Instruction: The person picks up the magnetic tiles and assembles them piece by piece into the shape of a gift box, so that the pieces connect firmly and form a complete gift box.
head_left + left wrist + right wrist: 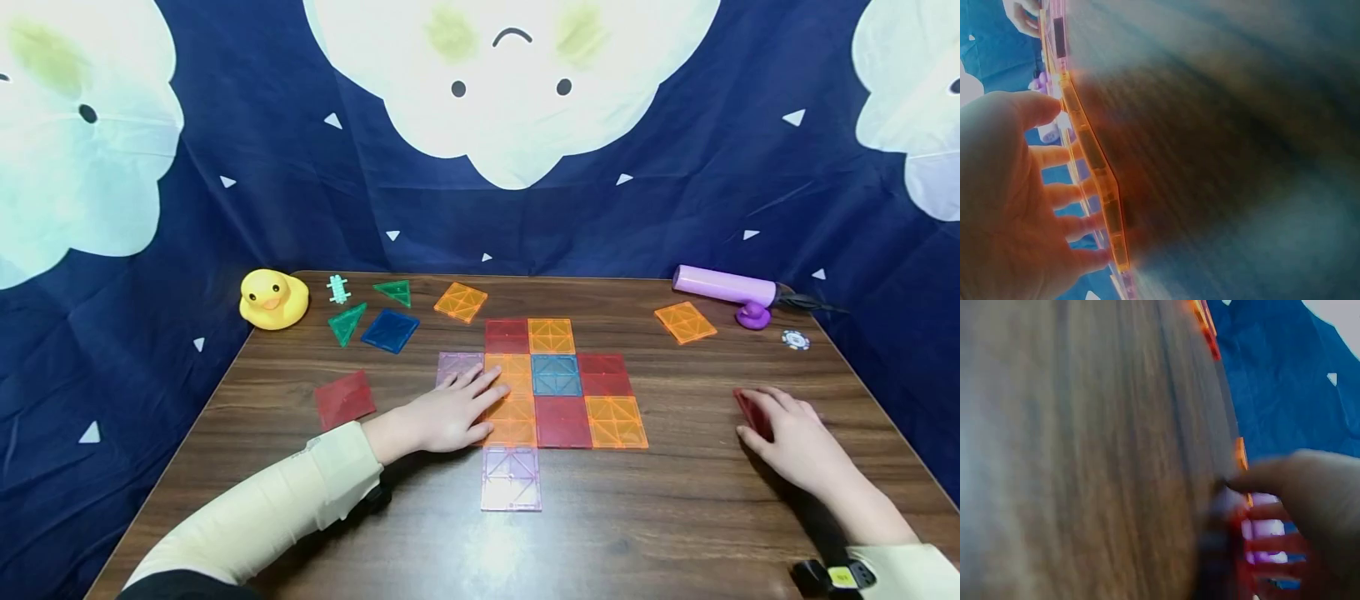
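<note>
Flat on the table lies a joined patchwork of see-through magnetic tiles: an orange tile [517, 425], a blue tile [556, 375], a red tile [564, 422] and several more. My left hand [450, 412] rests with spread fingers on the patchwork's left side; the left wrist view shows its fingertips over an orange tile [1094, 153]. A purple tile [511, 479] adjoins the near edge. Well to the right, my right hand [798, 442] holds a red square tile [752, 414], tilted up near the tabletop; in the right wrist view this red tile [1242, 550] is blurred.
Loose at the left lie a red tile [345, 400], a dark blue tile [390, 331] and green triangles [347, 324]. A yellow duck [274, 300] sits at the back left corner. At the back right are an orange tile [686, 322], a purple cylinder [723, 285] and a small purple duck [753, 316].
</note>
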Demonstrator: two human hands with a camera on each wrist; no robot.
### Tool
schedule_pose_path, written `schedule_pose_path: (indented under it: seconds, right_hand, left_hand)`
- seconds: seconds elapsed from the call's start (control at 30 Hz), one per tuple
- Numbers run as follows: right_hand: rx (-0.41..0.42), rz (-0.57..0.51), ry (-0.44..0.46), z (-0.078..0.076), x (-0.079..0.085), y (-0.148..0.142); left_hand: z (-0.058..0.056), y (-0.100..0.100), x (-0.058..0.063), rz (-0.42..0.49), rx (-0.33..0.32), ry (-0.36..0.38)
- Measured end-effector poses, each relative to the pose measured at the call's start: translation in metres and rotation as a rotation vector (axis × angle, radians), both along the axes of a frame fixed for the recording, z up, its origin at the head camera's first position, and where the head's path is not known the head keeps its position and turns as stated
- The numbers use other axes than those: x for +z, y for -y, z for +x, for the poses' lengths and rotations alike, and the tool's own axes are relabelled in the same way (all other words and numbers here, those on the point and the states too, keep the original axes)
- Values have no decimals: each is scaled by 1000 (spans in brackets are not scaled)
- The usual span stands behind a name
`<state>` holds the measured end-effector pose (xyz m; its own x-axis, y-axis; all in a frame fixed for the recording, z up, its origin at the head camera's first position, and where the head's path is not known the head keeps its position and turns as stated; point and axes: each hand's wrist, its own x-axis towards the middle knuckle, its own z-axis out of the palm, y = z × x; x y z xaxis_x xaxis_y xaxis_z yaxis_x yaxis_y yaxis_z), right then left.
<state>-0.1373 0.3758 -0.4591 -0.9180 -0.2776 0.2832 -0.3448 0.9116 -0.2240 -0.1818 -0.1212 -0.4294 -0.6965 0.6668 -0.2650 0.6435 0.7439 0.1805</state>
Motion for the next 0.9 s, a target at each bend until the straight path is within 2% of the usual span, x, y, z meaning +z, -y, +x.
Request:
schedule_pose_path:
  seconds: [0.13, 0.3, 0.43, 0.6, 0.9]
  right_hand:
    - [142, 6, -28, 15, -1, 5]
    - [337, 20, -78, 32, 4, 27]
    - [443, 11, -29, 45, 9, 51]
    - [523, -18, 50, 58, 14, 86]
    - [560, -2, 47, 61, 10, 147]
  left_hand:
    - [-1, 0, -1, 0, -9, -1]
    - [-1, -1, 0, -2, -5, 2]
    - [-2, -1, 2, -7, -3, -1]
    - [-2, -2, 3, -2, -3, -5]
    - [-1, -2, -1, -14, 3, -5]
